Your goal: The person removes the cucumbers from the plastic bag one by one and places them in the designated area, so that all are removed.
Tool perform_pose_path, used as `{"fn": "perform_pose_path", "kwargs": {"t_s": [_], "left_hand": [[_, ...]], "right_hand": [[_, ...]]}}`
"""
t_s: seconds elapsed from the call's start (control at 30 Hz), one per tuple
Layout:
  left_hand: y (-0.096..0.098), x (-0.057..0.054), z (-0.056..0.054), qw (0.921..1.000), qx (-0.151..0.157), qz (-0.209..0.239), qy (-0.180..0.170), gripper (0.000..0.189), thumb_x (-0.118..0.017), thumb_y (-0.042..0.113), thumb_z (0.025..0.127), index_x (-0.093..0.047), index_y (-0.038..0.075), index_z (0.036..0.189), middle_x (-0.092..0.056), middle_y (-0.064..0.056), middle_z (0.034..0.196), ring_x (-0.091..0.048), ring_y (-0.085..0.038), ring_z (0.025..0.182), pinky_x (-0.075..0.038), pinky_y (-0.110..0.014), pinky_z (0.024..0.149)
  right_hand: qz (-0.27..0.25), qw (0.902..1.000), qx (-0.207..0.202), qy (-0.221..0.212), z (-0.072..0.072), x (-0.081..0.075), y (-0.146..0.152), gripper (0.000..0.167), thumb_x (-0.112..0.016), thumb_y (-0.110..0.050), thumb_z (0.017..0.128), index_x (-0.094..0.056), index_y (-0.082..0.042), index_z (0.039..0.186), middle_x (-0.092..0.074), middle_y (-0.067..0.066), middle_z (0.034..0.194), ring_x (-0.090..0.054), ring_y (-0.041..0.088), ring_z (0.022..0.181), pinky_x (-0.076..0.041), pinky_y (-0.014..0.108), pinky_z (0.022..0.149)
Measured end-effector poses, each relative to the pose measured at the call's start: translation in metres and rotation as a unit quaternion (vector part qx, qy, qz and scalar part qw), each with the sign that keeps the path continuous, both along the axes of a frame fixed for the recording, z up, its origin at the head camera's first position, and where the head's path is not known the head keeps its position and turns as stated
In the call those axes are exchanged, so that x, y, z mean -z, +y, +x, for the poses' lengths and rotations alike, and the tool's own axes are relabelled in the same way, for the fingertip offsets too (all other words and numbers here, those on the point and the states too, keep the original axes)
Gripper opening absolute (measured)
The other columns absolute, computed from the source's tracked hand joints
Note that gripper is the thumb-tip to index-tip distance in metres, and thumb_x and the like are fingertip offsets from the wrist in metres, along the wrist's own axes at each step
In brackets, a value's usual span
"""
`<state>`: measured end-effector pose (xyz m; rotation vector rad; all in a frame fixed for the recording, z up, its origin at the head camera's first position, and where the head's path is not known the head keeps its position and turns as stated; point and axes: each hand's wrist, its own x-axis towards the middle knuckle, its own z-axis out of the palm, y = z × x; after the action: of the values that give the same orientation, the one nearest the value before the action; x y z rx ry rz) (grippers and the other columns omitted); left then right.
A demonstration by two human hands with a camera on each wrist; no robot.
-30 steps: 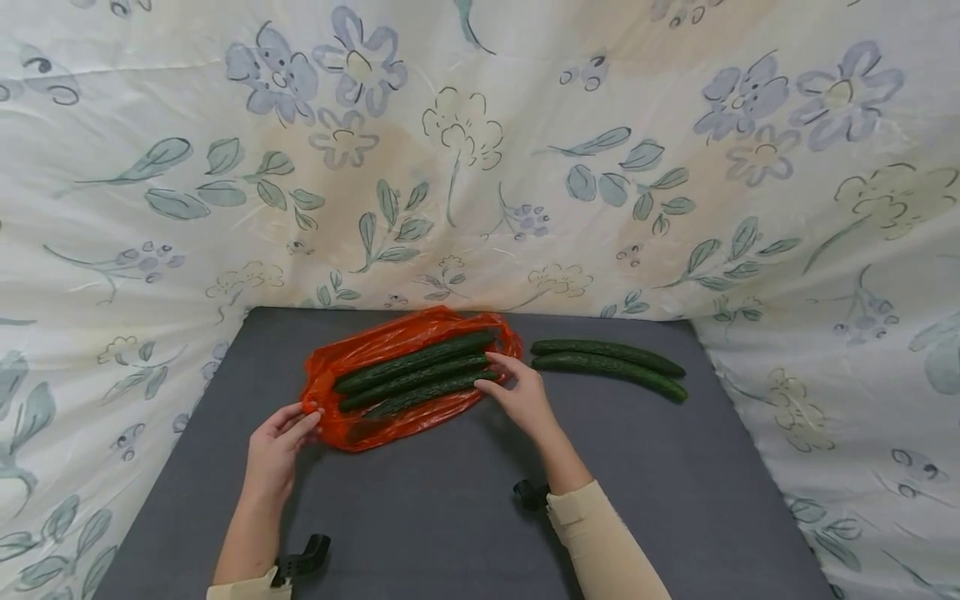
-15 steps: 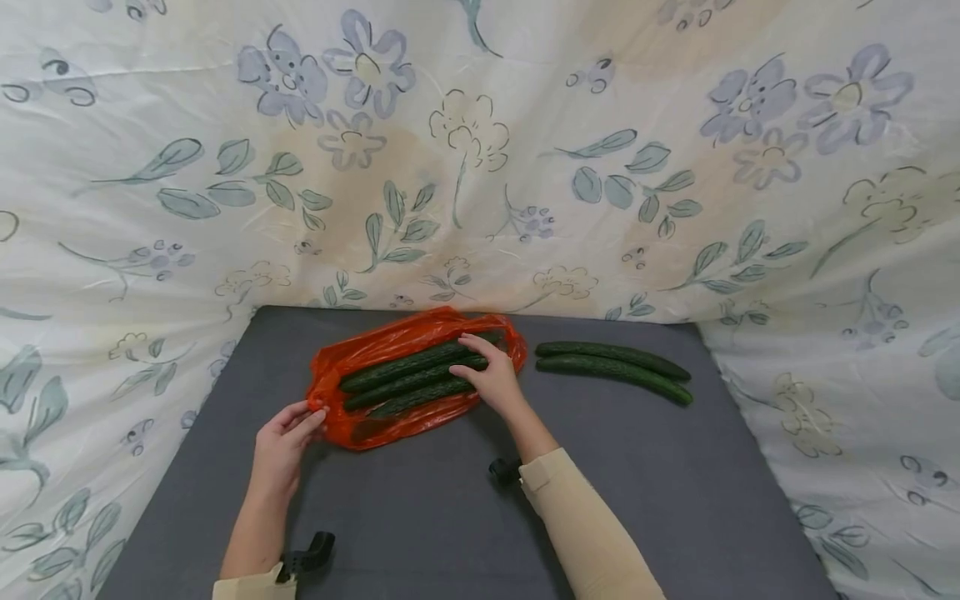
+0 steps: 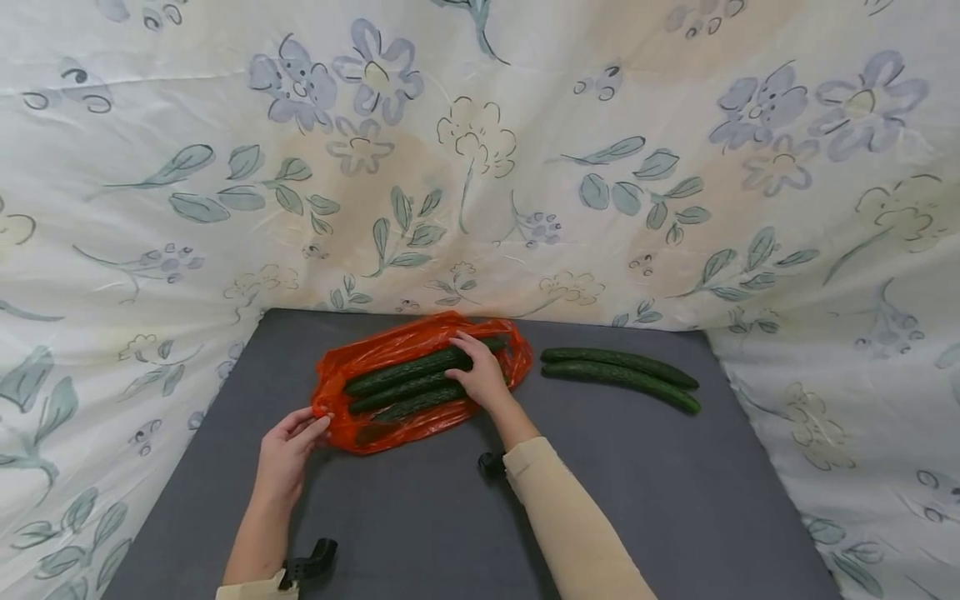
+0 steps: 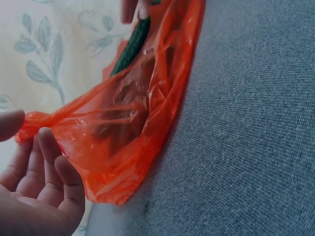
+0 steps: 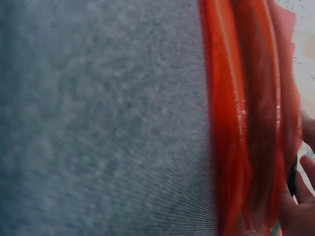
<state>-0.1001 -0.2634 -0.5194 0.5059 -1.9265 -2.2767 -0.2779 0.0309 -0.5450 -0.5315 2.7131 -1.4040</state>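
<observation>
An orange-red plastic bag point(image 3: 423, 329) lies slanted on the dark grey table, with three cucumbers point(image 3: 401, 372) showing side by side in its opening. My left hand point(image 3: 283, 458) pinches the gathered corner of the bag; the left wrist view shows the plastic point(image 4: 133, 167) stretched away from thumb and fingertips. Toward the bag's right end my right hand point(image 3: 483, 377) grips the upper cucumber, thumb on the near side and fingers on the far side. At the edge of the right wrist view, the right hand's fingers point(image 5: 306, 189) show beside dark green skin, partly hidden behind the bag.
Two more cucumbers point(image 3: 618, 369) lie together on the table to the right of the bag. A floral cloth point(image 3: 480, 192) hangs behind the table and along both sides. Dark wrist-worn cameras point(image 3: 313, 560) sit close over the tabletop.
My right hand has moved left from the cucumbers' right ends and now straddles the upper one. The left hand keeps its pinch on the bag corner. The head view has shifted slightly.
</observation>
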Motion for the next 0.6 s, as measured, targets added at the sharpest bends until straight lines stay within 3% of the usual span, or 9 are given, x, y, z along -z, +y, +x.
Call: {"fn": "perform_pose_path", "kwargs": {"t_s": [0.3,0.47,0.6], "left_hand": [[0.000,0.000,0.001,0.9999,-0.006,-0.005,-0.009,0.021,-0.072,0.021,0.095,-0.067,0.009,0.112,-0.074,0.013,0.096,-0.068,-0.011,0.081,-0.057,-0.024,0.078],[0.001,-0.001,0.000,0.9997,-0.011,-0.010,-0.017,0.030,-0.073,0.022,0.095,-0.065,0.003,0.116,-0.074,0.012,0.096,-0.067,-0.012,0.081,-0.057,-0.025,0.078],[0.000,-0.002,0.000,0.9997,-0.011,-0.010,-0.019,0.030,-0.072,0.022,0.095,-0.064,0.002,0.116,-0.074,0.012,0.096,-0.068,-0.012,0.081,-0.057,-0.025,0.078]], "right_hand": [[0.103,0.9943,0.008,0.027,-0.010,0.003,-0.008,0.052,-0.079,-0.028,0.089,-0.063,-0.024,0.138,-0.055,0.001,0.144,-0.042,0.025,0.138,-0.048,0.047,0.105],[0.112,0.9929,0.023,0.032,-0.013,0.000,-0.012,0.038,-0.081,-0.029,0.086,-0.070,-0.026,0.122,-0.059,0.000,0.136,-0.049,0.024,0.130,-0.054,0.046,0.094],[0.102,0.9938,0.029,0.034,-0.012,0.000,-0.011,0.036,-0.080,-0.028,0.087,-0.070,-0.025,0.121,-0.063,0.001,0.132,-0.056,0.024,0.124,-0.055,0.043,0.092]]}}
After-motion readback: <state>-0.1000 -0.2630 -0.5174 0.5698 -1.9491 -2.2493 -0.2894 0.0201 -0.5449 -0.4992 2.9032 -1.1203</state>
